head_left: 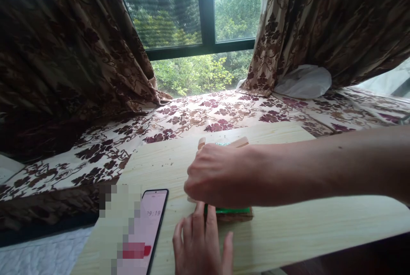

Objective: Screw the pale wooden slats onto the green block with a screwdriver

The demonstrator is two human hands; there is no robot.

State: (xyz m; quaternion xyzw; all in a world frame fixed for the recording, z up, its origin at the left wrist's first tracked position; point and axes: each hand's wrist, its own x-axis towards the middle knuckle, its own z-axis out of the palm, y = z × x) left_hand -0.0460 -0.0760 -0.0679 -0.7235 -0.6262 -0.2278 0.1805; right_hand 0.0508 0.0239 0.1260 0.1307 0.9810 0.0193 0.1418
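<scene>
My right hand (221,174) reaches in from the right, its fingers curled into a fist above a small brown block with a green top (235,214). Whatever the fist may hold is hidden beneath it. Past the knuckles, a pale wooden piece (240,141) and a second wooden end (201,142) stick out, with a bit of green between them. My left hand (203,241) lies palm down at the near side, fingers stretched out and thumb apart. Its index and middle fingertips touch or nearly touch the block's near left edge.
A phone (156,219) showing a timer lies left of my hands on the pale wooden board (282,232). Dark crumbs dot the board's far left. Behind it are a flowered cloth (192,115), curtains (269,44), a white plastic bag (304,82) and a window.
</scene>
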